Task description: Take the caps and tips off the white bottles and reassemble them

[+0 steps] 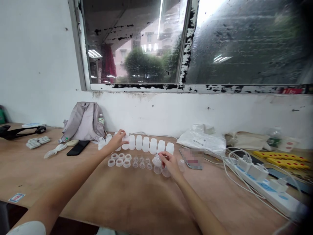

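A row of white translucent baby bottles (146,145) stands along the back of the table. My left hand (119,140) is closed around the upper part of one bottle (125,145) toward the row's left. In front of the row, my right hand (170,164) pinches a clear bottle nipple set in a collar ring (156,161); my fingers partly cover it. Clear dome caps (157,170) lie just below that hand. To their left are several small clear nipples (142,162), and farther left several white collar rings (119,162).
A grey backpack (84,122) leans on the wall at left, near a black phone (78,148). At right are a white plastic package (201,140), a flat pouch (191,159), a power strip (266,186) with loose cables, and yellow strips (281,156).
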The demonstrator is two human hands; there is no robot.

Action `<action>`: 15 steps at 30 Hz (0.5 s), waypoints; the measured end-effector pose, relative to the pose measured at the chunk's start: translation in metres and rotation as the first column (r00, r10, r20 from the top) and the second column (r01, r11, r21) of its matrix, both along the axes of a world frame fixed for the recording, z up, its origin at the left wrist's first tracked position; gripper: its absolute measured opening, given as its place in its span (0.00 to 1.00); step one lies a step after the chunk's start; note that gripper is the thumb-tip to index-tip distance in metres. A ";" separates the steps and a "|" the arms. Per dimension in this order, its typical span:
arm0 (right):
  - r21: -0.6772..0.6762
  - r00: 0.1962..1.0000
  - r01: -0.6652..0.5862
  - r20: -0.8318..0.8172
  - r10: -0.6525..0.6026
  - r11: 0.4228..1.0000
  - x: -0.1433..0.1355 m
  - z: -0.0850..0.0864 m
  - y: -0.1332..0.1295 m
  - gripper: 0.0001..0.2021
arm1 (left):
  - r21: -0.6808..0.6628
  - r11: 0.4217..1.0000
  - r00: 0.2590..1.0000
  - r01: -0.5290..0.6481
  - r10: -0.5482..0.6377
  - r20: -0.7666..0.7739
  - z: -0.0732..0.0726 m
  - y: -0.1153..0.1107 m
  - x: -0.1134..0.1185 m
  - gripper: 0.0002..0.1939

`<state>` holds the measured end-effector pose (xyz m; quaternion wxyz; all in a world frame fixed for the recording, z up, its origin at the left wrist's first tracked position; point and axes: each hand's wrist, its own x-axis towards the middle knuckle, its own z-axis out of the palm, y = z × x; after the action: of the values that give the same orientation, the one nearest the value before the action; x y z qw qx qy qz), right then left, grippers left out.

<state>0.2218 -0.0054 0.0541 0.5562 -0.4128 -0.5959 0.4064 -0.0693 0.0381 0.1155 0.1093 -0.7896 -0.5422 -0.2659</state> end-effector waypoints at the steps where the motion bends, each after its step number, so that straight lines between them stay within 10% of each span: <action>1: 0.004 1.000 0.003 0.026 -0.003 1.000 -0.001 -0.001 0.000 0.16 | -0.016 0.999 0.997 -0.051 0.050 -0.056 -0.003 0.005 -0.002 0.17; 15: 0.395 0.772 -0.148 0.619 -0.144 0.907 -0.026 -0.010 -0.032 0.09 | -0.079 0.940 0.928 -0.332 0.311 -0.205 -0.039 0.041 0.018 0.19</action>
<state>0.1960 -0.0372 0.0440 0.3971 -0.3947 -0.8219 0.1050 -0.0513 0.0795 0.0762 0.1579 -0.7165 -0.6655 -0.1371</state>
